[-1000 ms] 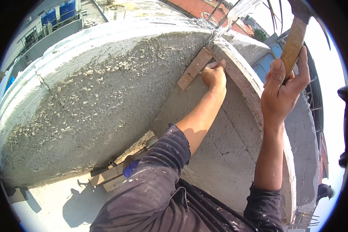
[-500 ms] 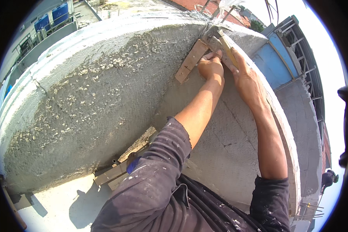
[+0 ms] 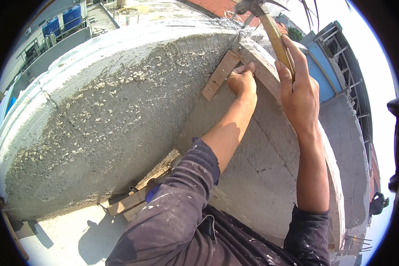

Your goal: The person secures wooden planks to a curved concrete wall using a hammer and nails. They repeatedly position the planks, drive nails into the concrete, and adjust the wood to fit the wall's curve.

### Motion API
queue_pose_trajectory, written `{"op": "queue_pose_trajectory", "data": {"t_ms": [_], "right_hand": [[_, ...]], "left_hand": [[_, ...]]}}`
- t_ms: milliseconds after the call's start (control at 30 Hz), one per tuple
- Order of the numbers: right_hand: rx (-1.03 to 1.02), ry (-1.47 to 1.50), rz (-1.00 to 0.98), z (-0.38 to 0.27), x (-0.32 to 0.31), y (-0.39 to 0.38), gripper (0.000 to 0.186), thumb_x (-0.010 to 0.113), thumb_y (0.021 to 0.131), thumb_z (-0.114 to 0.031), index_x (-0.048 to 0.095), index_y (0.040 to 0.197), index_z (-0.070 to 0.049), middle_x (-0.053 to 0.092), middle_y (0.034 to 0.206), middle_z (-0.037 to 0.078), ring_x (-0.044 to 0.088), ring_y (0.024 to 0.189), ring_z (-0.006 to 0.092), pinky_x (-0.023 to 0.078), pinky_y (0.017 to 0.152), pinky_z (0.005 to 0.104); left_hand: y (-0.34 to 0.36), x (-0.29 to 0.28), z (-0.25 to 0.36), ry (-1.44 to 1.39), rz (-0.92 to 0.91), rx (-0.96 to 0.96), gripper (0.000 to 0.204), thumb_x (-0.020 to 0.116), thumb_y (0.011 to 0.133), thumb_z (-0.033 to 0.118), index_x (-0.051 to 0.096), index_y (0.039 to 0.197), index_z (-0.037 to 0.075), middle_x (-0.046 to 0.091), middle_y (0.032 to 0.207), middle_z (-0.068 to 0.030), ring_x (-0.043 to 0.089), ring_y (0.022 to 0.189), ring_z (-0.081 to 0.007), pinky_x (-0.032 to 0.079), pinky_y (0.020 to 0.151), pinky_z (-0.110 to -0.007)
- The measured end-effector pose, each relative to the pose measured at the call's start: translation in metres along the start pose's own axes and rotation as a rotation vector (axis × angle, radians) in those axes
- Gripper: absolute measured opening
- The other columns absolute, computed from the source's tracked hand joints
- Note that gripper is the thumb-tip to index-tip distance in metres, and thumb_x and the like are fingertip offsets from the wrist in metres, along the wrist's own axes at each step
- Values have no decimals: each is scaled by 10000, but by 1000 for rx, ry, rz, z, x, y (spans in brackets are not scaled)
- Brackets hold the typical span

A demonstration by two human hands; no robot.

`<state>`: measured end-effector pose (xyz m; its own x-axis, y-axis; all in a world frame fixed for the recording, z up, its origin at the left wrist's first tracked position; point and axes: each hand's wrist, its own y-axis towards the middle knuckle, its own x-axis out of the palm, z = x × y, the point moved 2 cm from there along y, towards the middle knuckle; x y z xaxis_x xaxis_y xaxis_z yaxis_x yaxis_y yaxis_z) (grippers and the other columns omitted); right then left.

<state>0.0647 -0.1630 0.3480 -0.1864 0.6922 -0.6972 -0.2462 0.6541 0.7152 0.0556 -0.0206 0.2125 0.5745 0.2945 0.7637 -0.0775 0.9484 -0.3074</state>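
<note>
My right hand (image 3: 299, 95) is closed round the yellowish handle of a claw hammer (image 3: 275, 40), its metal head raised above the wall's far corner. Below and left of it, my left hand (image 3: 242, 83) is closed at that corner, with the thumb up against a pale wooden strip (image 3: 262, 65) along the curved wall's edge. Whatever its fingers pinch is hidden. Close beside those fingers, a short brown board (image 3: 220, 75) lies slanted against the rough grey wall face.
A curved wall with rough plaster (image 3: 97, 115) spans the left, under a white ledge (image 3: 119, 42). Wood scraps (image 3: 131, 201) lie at its foot. A smooth grey wall (image 3: 261, 164) stands to the right, a blue panel (image 3: 317, 73) beyond. Another person (image 3: 378, 203) shows at the far right.
My right hand has lifted the hammer up and to the right, away from the corner. My left hand has stayed almost in place by the short board.
</note>
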Motion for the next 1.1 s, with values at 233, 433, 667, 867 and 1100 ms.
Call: {"op": "queue_pose_trajectory", "data": {"t_ms": [233, 433, 667, 867, 1100], "right_hand": [[78, -230, -191, 8, 16, -6, 465, 579, 1112, -294, 466, 1531, -127, 705, 1333, 214, 747, 1114, 323, 605, 828, 444], [-55, 139, 278, 5, 14, -12, 590, 655, 1049, -172, 416, 1587, -215, 734, 1233, 250, 733, 1122, 401, 610, 870, 496], [166, -208, -229, 8, 27, -12, 528, 608, 1075, -191, 427, 1563, -284, 752, 1008, 268, 758, 993, 418, 595, 826, 511], [44, -258, -199, -7, 21, -4, 569, 631, 1073, -178, 414, 1593, -255, 708, 1260, 268, 742, 1108, 384, 591, 883, 474], [-67, 83, 208, -7, 11, -5, 520, 605, 1093, -246, 434, 1584, -238, 750, 1171, 250, 747, 1102, 404, 590, 908, 473]], "left_hand": [[-9, -1, 6, -15, 45, 21, 198, 867, 889, 87, 753, 988, -40, 793, 968, -159, 725, 843, -190, 564, 774, -327], [-7, -1, 4, 18, 27, 60, 227, 865, 903, 121, 761, 1019, -44, 792, 964, -156, 733, 874, -221, 566, 798, -357], [0, -2, -4, 38, -20, 50, 238, 868, 903, 135, 757, 1014, -43, 789, 956, -149, 725, 889, -223, 565, 817, -361], [1, 0, -5, -37, -7, 32, 265, 870, 902, 152, 758, 1040, -43, 792, 968, -157, 728, 897, -234, 564, 826, -363], [-3, -1, -1, -11, 6, 55, 263, 869, 902, 153, 758, 1047, -37, 793, 1016, -175, 732, 911, -244, 563, 849, -383]]}}
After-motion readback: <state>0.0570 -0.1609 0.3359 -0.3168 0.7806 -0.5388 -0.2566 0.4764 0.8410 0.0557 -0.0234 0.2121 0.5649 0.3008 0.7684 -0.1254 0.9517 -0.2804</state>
